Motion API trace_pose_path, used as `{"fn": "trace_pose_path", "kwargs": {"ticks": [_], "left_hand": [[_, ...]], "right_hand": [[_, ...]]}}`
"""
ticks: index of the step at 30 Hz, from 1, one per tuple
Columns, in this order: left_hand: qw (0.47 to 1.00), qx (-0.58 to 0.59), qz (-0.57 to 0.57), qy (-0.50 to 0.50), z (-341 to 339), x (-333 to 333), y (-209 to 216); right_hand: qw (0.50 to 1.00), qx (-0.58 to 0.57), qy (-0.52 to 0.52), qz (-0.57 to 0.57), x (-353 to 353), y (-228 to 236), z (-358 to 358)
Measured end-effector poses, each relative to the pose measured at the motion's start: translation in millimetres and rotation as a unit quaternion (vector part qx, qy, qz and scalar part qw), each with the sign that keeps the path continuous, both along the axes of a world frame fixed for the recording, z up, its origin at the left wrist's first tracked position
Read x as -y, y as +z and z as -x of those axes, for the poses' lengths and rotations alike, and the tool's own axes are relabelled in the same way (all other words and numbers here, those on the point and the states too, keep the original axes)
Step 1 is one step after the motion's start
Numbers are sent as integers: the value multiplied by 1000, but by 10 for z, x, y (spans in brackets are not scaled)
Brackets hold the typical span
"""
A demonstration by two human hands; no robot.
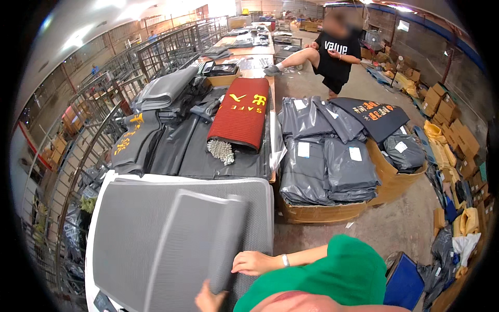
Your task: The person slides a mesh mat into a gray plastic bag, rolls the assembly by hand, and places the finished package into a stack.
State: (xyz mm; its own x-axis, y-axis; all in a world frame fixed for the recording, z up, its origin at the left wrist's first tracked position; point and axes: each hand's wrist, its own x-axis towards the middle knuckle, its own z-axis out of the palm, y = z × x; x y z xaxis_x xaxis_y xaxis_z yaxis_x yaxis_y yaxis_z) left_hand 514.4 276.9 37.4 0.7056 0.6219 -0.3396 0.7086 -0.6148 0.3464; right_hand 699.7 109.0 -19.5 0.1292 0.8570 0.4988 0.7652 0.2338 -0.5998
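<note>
A grey mat (195,229) lies part folded over and part rolled on a larger dotted grey mat (130,208) in front of me. Its rolled edge stands up along the right side. My right hand (253,263), with a bracelet at the wrist, curls its fingers against the right side of that roll. Lower down, my left hand (209,297) grips the roll's near end; it is slightly blurred and its wrist is out of the picture. Beneath both mats shows a white sheet (267,195) on the work surface.
Beyond the mats sit a folded red mat (241,112), dark packed mats (189,145) and a grey folded mat (169,86). To the right, cardboard boxes (322,212) hold bagged dark packages (306,169). Metal railings (78,182) run along the left. A person (338,54) stands farther back, one leg raised.
</note>
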Motion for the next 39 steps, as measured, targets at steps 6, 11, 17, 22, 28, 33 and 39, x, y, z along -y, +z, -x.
{"fn": "trace_pose_path", "kwargs": {"ticks": [6, 11, 17, 22, 28, 33, 39], "left_hand": [[975, 89, -33, -200, 624, 84, -1632], [990, 38, -132, 20, 496, 481, -1357], [978, 181, -92, 57, 32, -316, -973], [997, 73, -27, 10, -91, -986, -1248], [998, -5, -36, 57, -97, -1185, -934], [993, 72, -50, 74, -133, -1495, -1122], [989, 32, 13, 145, -177, -1442, -1039]], "right_hand": [[973, 204, 62, 84, 290, -441, 128], [967, 196, 61, 153, -397, -286, -24], [977, 176, -50, 113, -760, -299, 166], [960, 193, -48, 196, -1052, -155, 200], [929, 125, -49, 345, -1789, -323, -107], [924, 163, -65, 340, -2071, -320, -138], [928, 176, -55, 324, -2083, -315, -147]]}}
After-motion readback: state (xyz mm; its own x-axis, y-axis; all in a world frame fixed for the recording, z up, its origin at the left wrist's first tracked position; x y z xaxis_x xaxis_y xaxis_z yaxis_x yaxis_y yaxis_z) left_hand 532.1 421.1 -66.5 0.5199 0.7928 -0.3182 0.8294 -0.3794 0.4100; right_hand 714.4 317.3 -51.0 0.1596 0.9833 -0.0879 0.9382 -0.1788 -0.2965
